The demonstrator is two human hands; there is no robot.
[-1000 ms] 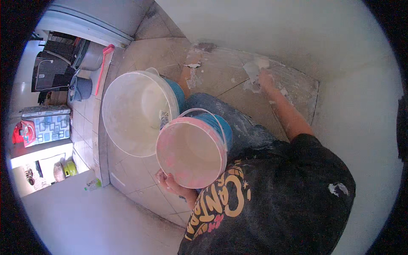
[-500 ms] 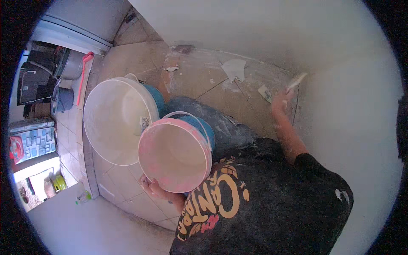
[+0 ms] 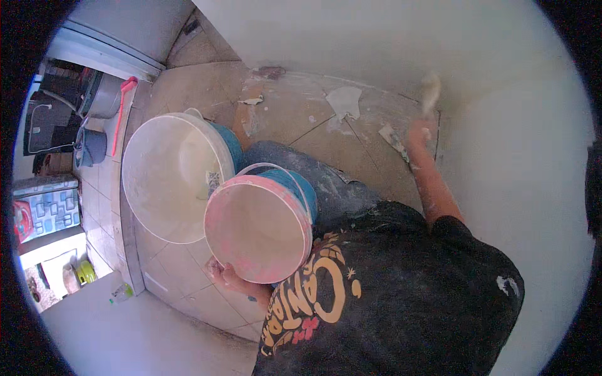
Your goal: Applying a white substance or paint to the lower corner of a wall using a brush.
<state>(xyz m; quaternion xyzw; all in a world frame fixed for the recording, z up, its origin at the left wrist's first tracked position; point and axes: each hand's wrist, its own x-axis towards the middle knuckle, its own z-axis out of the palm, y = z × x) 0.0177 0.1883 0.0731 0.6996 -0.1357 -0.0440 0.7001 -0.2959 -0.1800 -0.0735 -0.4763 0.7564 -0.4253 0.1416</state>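
My right hand [image 3: 421, 133] is closed around the handle of a pale-bristled paintbrush [image 3: 431, 94], smeared by motion, low against the wall corner. A pink-stained bucket [image 3: 257, 229] with a wire handle sits before my body, its mouth facing up. Off-white residue coats its inside. At its lower left rim is my left hand [image 3: 224, 276], fingers curled and seemingly gripping the bucket's edge; the bucket hides part of that forearm. Touching it on the left is a larger white bucket [image 3: 177, 178], with pale residue and a printed label inside.
White walls [image 3: 527, 163] rise on the right and far side. Paint-stained tiles [image 3: 295, 116] carry a white scrap [image 3: 345, 102] and a torn paper strip [image 3: 393, 141]. Beyond a raised sill lie a red-handled tool [image 3: 119, 119], a grey bucket [image 3: 93, 147] and a plastic bottle [image 3: 122, 292].
My right hand has shifted slightly away from me, and the paintbrush has swung from pointing right to pointing upward in the picture. The left hand and both buckets have barely moved.
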